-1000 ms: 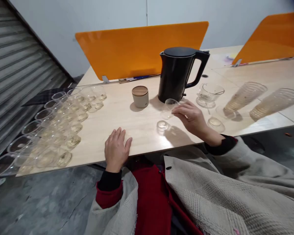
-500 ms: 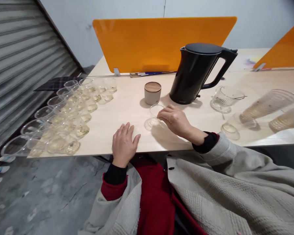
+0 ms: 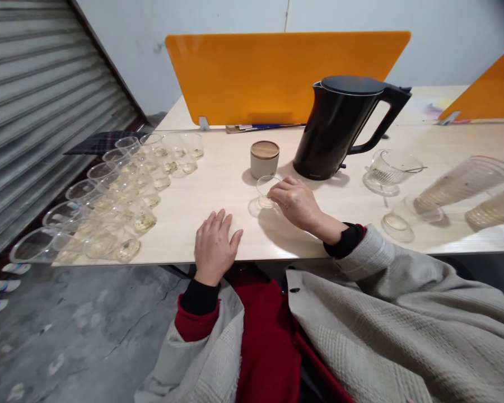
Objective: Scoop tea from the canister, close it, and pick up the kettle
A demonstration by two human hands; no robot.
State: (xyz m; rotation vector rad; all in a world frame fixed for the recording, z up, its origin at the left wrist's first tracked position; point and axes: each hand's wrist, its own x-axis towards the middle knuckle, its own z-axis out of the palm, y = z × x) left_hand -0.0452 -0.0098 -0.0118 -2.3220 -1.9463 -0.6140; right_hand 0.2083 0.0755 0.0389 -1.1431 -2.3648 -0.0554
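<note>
My right hand [image 3: 294,202] has its fingers pinched together at the right side of a clear plastic cup [image 3: 264,190], which stands upright on the table. The fingertips hide part of that cup. To the left, my left hand [image 3: 217,242] lies flat near the table's front edge, fingers stretched out, holding nothing. Just behind the cup is a small grey canister [image 3: 264,163] with a wooden lid on it. A black electric kettle [image 3: 338,129] stands behind and to the right of my right hand.
Several plastic cups [image 3: 128,249] with pale liquid and leaves crowd the table's left side. At right are a ribbed glass cup [image 3: 392,168], a single clear cup [image 3: 397,221] and stacked cups [image 3: 462,182] lying tilted. An orange divider [image 3: 285,78] rises behind.
The view has shifted slightly. My right hand stays at the cup's side with almost no movement, and my left hand keeps its place on the table.
</note>
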